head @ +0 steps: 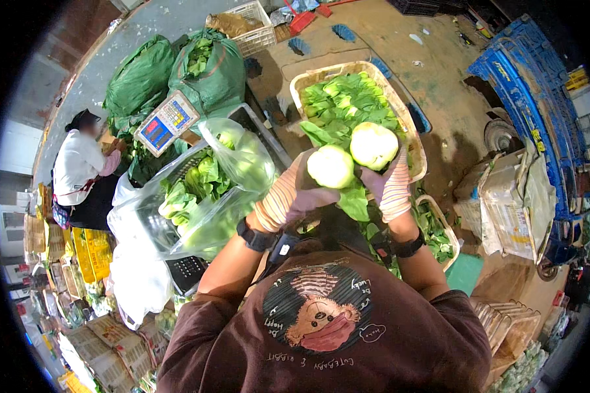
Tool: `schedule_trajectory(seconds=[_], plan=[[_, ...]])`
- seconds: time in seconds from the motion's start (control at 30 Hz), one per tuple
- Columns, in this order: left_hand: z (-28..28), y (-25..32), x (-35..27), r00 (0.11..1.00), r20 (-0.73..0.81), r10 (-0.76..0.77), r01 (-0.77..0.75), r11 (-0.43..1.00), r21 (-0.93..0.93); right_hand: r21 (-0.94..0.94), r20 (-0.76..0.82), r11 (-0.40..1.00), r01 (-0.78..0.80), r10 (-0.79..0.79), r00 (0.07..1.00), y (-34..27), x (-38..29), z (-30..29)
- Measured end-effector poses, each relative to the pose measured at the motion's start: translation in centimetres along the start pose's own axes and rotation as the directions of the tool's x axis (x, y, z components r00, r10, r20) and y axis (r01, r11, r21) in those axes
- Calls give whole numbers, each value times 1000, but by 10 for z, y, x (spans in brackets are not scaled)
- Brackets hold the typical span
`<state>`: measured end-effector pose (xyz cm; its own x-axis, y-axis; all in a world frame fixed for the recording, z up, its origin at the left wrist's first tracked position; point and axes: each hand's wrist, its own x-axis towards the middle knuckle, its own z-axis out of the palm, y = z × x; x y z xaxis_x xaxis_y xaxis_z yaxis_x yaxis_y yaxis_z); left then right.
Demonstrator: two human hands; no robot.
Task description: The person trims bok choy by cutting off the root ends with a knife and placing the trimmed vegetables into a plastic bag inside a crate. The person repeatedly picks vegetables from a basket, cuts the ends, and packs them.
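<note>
My left hand (305,194), in a striped work glove, is shut on a leafy green vegetable (330,166) with its pale, round base turned up. My right hand (387,184), gloved the same way, grips a second leafy green vegetable (373,146) close beside the first. Both are held above the near part of a cream plastic basket (415,142) filled with leafy greens (346,100). To the left, a clear plastic bag (196,245) lines a dark crate and holds more greens (196,186). A digital scale display (167,123) stands behind that bag.
Green sacks (209,73) of greens stand at the upper left. A person in a white top (78,162) works at the far left. Blue plastic pallets (526,98) and a covered crate (511,206) are on the right. A smaller basket (452,236) of leaves lies near my right forearm.
</note>
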<state>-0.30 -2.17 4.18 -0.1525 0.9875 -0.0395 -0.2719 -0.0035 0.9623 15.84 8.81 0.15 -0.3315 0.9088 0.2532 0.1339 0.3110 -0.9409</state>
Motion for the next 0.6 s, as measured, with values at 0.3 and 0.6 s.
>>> schedule_trajectory(seconds=[0.3,0.6], plan=[[-18,7,-51,869,-45,492,-312,618,721,247,152,960,130,-170,974,-11,-31,23],[3,12,-37,835,-244,494,-319,794,518,292,215,898,329,-397,892,-55,-10,18]])
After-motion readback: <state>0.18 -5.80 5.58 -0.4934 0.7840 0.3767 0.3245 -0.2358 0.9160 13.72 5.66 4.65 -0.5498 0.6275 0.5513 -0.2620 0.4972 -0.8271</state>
